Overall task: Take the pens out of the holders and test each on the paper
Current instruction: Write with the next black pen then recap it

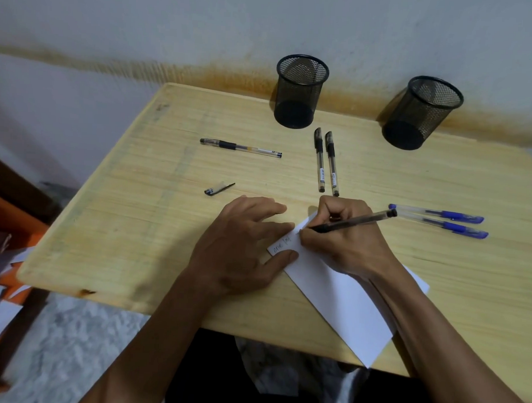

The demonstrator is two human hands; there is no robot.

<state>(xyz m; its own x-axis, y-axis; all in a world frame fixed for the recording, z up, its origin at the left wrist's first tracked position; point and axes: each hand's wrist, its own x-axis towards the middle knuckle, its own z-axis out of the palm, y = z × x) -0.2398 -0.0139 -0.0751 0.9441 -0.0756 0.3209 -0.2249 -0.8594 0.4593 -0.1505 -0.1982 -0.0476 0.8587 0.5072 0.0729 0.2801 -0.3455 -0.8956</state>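
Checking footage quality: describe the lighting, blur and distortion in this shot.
Head view: dim, soft light; the hands cast faint shadows on the table; wide-angle bending tilts the right pen holder; edges at left look smeared; the paper and the writing pen stay fairly sharp.

Both forearms are bare all the way up to where they leave the view — no sleeves, no cuffs. Neither wrist carries a watch, band or bracelet. The left hand [242, 245] shows no ring on any finger that can be seen, and the right hand [345, 237] is just as plain. Nails look short and unpainted, though they are small here. Lower down, dark clothing covers the lap, with a patch of lighter, mottled cloth — its pattern unclear.
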